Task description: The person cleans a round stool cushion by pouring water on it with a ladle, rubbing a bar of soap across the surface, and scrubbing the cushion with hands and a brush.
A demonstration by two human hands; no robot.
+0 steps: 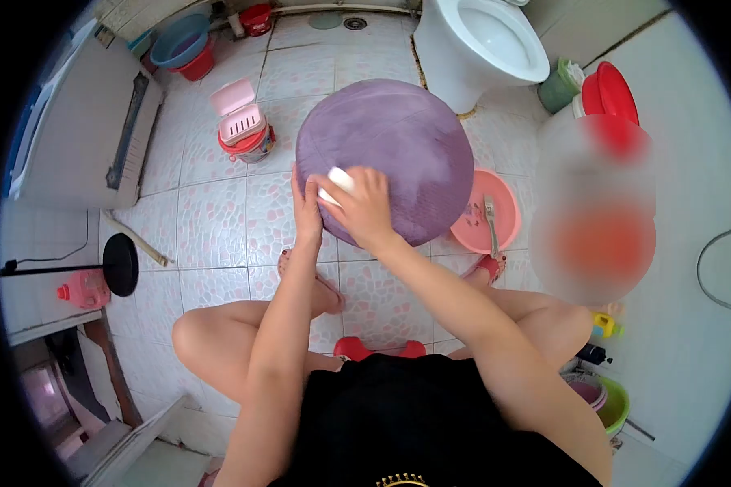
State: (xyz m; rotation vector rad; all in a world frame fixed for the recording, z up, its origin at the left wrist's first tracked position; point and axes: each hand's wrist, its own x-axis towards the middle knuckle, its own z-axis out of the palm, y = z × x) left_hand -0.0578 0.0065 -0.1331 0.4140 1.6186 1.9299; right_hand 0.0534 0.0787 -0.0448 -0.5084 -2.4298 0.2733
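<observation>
A round purple cushion-like seat [406,154] stands in front of me, with darker and lighter patches on its top. My right hand [365,207] is closed on a white block [336,185], pressed to the seat's near left part. At the seat's left edge, my left hand [306,209] lies against the side, its fingers stretched out and the thumb near the block. To the right of the seat, a pink basin [503,213] holds a brush [490,223] and some liquid.
An open pink soap box [242,122] rests on a small bucket [256,148] at the left. Behind are a toilet [479,49] and stacked basins [180,42]. A black round base [121,265] is at the left; a green bucket [616,402] is at the lower right.
</observation>
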